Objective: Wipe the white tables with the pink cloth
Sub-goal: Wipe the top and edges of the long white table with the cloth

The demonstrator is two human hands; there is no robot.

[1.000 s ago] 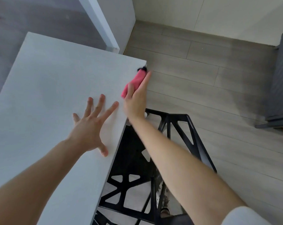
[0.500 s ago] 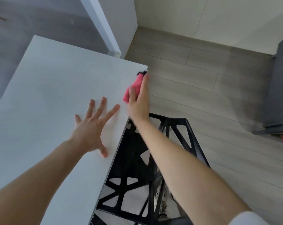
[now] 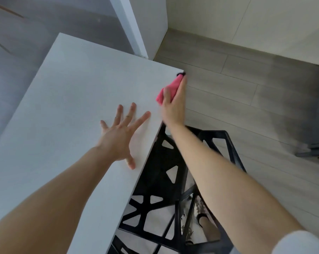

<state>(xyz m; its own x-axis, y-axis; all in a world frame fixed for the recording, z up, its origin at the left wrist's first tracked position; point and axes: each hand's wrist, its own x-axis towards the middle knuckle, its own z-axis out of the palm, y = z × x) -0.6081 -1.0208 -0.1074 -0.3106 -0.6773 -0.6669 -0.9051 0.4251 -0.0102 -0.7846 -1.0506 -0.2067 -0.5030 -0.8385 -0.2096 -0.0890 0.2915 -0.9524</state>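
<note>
The left hand (image 3: pixel 118 138) lies flat on the white bench (image 3: pixel 63 107), fingers spread wide. It seems to steady the person. To its right, the right hand (image 3: pixel 173 110) holds the pink cloth (image 3: pixel 172 86) on the bench's right edge, just by the far corner — thumb on top, fingers straight down the side. The edge is being wiped, I think. Next, the cloth should slide along that edge — pressed down well.

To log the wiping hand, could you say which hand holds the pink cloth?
The right hand, holding the pink cloth at the white table edge; the left hand lies flat, empty.
</note>
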